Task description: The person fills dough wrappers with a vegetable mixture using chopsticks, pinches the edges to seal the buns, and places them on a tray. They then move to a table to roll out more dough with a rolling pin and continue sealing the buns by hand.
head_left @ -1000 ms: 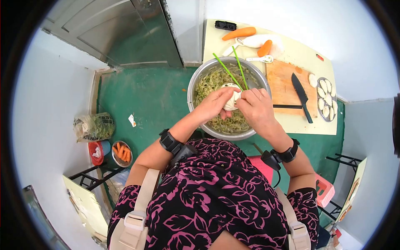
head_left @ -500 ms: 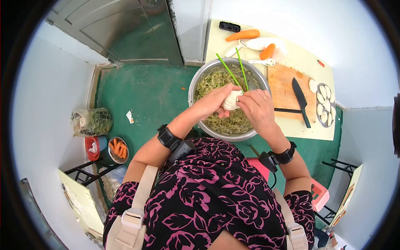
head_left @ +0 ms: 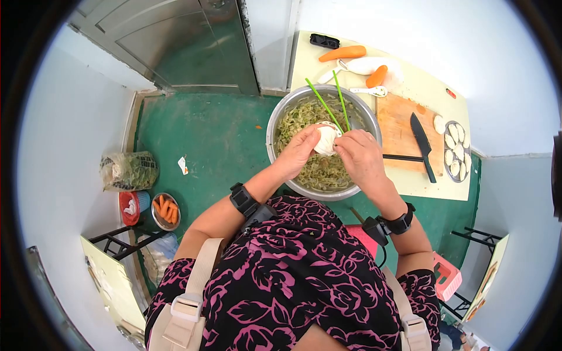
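While left hand point(head_left: 300, 153) and right hand point(head_left: 362, 155) close on it, a white dough piece point(head_left: 326, 142) sits over the metal bowl point(head_left: 321, 195)

As seen from above, the dough piece lies between the two hands, over the middle of the bowl. The left hand cups it from the left side, its thumb on top and some of its fingers hidden underneath. The right hand pinches the dough's right edge between thumb and fingertips. Shredded green filling point(head_left: 322, 174) fills much of the bowl, and two green sticks point(head_left: 321, 97) slant out over its far rim. To the right of the bowl, on the worktop point(head_left: 410, 186), a wooden board point(head_left: 398, 126) carries a black knife point(head_left: 421, 140). Farther right from the bowl, shaped dough pieces point(head_left: 455, 168) lie on a plate.
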{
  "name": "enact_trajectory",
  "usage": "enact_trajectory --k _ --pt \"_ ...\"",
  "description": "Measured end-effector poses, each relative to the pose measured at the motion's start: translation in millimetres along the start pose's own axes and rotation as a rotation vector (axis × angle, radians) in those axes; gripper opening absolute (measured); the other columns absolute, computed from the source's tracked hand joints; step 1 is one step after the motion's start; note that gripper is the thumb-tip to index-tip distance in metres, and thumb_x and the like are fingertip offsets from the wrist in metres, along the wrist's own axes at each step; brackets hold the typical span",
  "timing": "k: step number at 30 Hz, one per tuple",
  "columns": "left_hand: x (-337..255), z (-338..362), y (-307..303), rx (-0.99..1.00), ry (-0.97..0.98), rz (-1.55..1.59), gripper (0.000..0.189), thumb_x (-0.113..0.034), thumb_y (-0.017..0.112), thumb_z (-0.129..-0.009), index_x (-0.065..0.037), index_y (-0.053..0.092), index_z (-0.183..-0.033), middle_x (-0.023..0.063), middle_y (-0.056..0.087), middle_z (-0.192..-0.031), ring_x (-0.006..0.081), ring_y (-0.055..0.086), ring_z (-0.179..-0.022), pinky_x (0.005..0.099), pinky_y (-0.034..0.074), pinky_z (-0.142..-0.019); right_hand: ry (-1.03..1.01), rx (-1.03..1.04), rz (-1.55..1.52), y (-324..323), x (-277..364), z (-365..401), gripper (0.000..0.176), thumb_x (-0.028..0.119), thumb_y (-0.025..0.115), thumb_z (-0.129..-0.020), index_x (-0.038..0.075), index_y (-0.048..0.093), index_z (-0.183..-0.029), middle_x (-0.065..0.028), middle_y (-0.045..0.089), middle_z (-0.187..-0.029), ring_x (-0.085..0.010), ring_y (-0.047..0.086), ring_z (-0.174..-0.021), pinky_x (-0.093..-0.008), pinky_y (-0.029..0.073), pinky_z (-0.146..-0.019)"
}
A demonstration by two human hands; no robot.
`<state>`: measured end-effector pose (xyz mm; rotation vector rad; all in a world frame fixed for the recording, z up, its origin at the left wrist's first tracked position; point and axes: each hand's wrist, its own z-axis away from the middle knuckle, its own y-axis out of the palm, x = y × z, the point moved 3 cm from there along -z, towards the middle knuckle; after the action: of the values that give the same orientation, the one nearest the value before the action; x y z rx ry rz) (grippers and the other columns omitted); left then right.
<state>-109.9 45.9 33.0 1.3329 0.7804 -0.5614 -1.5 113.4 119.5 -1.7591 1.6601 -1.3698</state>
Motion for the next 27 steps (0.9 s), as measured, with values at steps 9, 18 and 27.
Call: enact_trajectory --k 9,18,27 --pt "4 2 -1 0.018 -0.029 -0.037 0.046 -0.041 0.036 -0.089 -0.002 0.047 -0.110 0.0045 0.054 -0.100 0.0127 0.051 -0.092 0.0278 0.039 -0.083 -0.118 0.213 0.082 -12 8 -4 0.012 0.005 0.062 -0.067 0.006 0.057 -0.078 -0.0048 0.053 -0.073 -0.0213 0.051 -0.069 -0.0313 0.038 -0.062" --pt "-8 6 6 -0.170 -0.454 -0.125 0.042 -0.046 0.035 -0.087 -0.010 0.053 -0.099 0.0009 0.056 -0.089 0.0093 0.052 -0.078 0.0253 0.045 -0.064 -0.394 0.177 0.295 -12 21 -4 0.011 0.007 0.053 -0.062 0.008 0.050 -0.072 -0.0029 0.045 -0.069 -0.0160 0.048 -0.069 -0.0280 0.037 -0.060" --pt "-9 5 1 -0.135 -0.565 -0.241 0.049 -0.055 0.034 -0.083 -0.012 0.057 -0.084 0.0007 0.055 -0.071 0.0100 0.049 -0.058 0.0245 0.043 -0.054 -0.363 0.085 0.130 -4 10 -1 0.015 0.008 0.053 -0.063 0.006 0.051 -0.078 -0.0034 0.048 -0.079 -0.0170 0.049 -0.077 -0.0281 0.038 -0.064"
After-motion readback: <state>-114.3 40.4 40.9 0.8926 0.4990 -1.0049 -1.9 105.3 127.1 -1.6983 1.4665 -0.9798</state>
